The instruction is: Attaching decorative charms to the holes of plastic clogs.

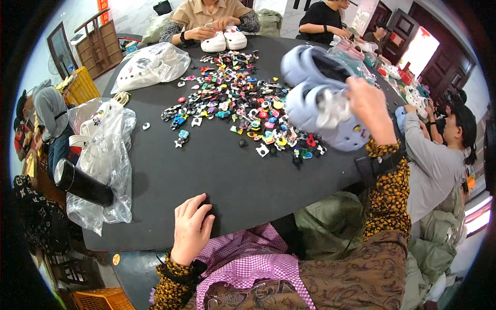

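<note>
Your right hand (368,106) lifts a pair of pale blue clogs (318,98) over the table (217,175).

Clear bags hold white clogs: one bag (103,155) at your left beside a black flask (82,183), another bag (152,64) farther back. The blue clogs are blurred, soft-looking, with strap and holes, held above the right end of the heap of coloured charms (237,108); your right fingers grip their edge. Your left hand (191,230) lies flat on the table's near edge, holding nothing.

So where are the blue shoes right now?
In the head view, the pale blue shoes are held up in the right hand, on the right side above the black table, just past the pile of colourful charms.
</note>
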`<state>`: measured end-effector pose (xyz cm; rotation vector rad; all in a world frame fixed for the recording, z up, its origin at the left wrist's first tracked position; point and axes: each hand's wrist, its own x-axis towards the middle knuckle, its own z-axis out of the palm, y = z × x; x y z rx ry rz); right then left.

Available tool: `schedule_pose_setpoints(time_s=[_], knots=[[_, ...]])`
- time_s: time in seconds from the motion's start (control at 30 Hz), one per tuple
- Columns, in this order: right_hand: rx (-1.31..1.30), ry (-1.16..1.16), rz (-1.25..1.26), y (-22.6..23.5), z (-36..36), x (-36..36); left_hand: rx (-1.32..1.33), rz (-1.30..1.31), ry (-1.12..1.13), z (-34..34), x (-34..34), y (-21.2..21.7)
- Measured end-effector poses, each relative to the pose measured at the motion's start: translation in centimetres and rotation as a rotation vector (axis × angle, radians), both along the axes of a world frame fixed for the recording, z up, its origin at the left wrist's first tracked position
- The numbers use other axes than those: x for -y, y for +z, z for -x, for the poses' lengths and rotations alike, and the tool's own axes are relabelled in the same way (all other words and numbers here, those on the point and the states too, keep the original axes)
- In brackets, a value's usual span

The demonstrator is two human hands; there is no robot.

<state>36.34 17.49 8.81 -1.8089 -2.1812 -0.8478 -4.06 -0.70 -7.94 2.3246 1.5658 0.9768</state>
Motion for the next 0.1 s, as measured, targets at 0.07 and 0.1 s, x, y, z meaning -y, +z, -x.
schedule_pose_setpoints(time_s=[0.07,0.1], knots=[[-0.126,-0.139,-0.140,-0.3,-3.9,-1.2,0.006,0.000,-0.003,-0.3,-0.1,0.0],[-0.186,-0.191,-0.202,-0.4,-4.6,-1.3,0.003,0.006,0.002,-0.3,0.0,0.0]])
